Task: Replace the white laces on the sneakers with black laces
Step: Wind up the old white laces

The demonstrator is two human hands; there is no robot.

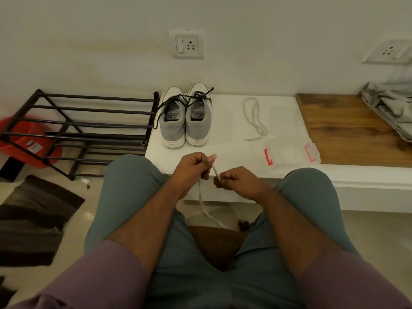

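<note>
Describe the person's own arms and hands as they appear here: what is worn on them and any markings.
Both forearms are bare from above the elbow down. The left hand and the right hand carry no gloves, and no rings, watch or bands show. Loose mauve short sleeves cover the upper arms on both sides. No markings are visible.

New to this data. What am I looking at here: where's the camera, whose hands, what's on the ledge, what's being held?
There is no robot. One wide-angle camera sits on a person's head and looks down at their own arms and knees. The left hand and right hand both pinch a white lace, whose end hangs between the knees. On the white ledge stand grey sneakers, already wearing black laces. Beside them lie a second white lace and a clear plastic box with red clips.
</note>
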